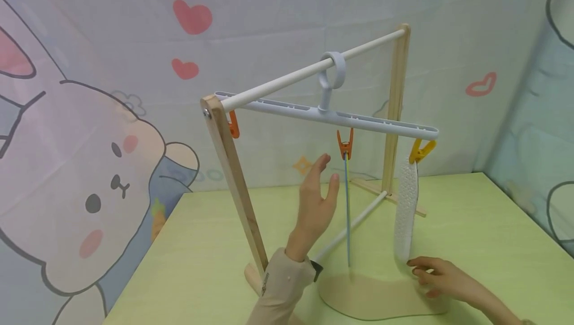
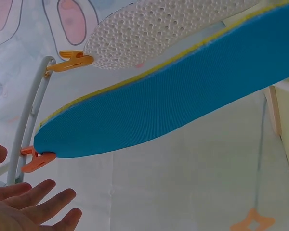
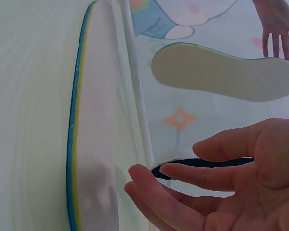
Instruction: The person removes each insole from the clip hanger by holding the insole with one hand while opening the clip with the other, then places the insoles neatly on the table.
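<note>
Hanging rack with insoles. The left hand (image 1: 315,210), its fingers extended and thumb spread wide, stands just left of the blue insole (image 2: 135,120), apart from it and holding nothing. This insole hangs from an orange clip (image 1: 345,149) below the middle of a white hanger (image 1: 381,126); the head view shows it edge-on, the left wrist view its ribbed blue face and yellow rim. To its right, a yellow clip (image 1: 421,151) at the hanger's right end suspends the white textured insole (image 1: 405,210). The right hand (image 1: 441,277) lies at the lower tip of that insole, fingers loosely bent and thumb separated from them by a narrow gap; whether a fingertip touches the tip cannot be told. Nearer, a beige insole (image 1: 381,297) with a blue and yellow edge lies flat on the pale green table (image 1: 179,265). A second orange clip (image 1: 234,125) hangs at the hanger's left end. The hanger's hook encircles a white rod (image 1: 287,79), carried by a wooden stand (image 1: 237,185).
</note>
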Motion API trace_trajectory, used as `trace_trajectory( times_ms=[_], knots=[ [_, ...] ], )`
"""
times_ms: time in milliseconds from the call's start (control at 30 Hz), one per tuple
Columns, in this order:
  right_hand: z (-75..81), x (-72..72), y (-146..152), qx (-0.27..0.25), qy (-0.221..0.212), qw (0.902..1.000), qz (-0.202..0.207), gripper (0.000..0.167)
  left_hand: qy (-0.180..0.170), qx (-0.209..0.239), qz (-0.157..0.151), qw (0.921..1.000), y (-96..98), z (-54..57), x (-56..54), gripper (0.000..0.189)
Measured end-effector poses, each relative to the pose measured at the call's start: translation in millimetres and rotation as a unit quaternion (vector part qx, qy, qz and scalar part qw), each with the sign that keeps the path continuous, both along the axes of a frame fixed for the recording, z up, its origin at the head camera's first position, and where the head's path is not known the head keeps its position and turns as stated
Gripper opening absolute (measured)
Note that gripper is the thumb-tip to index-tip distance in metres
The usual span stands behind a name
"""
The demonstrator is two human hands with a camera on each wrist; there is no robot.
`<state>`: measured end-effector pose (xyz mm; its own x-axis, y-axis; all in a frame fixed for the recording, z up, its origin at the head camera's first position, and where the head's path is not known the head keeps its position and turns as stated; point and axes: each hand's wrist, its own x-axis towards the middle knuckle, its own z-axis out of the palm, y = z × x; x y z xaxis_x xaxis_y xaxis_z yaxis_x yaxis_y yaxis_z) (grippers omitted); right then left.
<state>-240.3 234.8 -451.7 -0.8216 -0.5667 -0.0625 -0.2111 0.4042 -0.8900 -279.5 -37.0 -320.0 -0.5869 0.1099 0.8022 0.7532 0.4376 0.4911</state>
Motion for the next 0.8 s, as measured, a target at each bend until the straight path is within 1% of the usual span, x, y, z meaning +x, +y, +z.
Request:
trace_trajectory(
  times_ms=[100,233,333,500,667,800],
  knots=[
    [0.1,-0.4,-4.8,-0.004,0.001,1.0,0.003,0.045,-0.023,0.003,-0.007,0.9997,1.4,1.6,-0.7,0.041],
    [0.0,-0.8,-10.2,-0.008,0.004,0.9999,0.008,0.045,-0.034,-0.003,-0.007,0.9994,3.2,3.0,-2.3,0.042],
    [-0.7,-1.4,-14.0,-0.01,0.001,0.9999,0.011,0.045,-0.035,-0.007,-0.003,0.9994,4.2,3.4,-3.9,0.042],
    [-1.9,-0.7,-20.0,-0.011,-0.004,0.9998,0.015,0.046,-0.031,-0.003,-0.007,0.9995,6.0,4.6,-5.5,0.041],
    [-1.9,0.4,-27.4,-0.009,-0.003,0.9999,0.011,0.045,-0.025,0.004,-0.008,0.9996,7.4,7.1,-7.3,0.04],
    [0.0,0.1,-33.5,-0.011,0.001,0.9998,0.019,0.044,-0.026,0.007,-0.006,0.9996,8.1,9.3,-9.0,0.039]
  ],
)
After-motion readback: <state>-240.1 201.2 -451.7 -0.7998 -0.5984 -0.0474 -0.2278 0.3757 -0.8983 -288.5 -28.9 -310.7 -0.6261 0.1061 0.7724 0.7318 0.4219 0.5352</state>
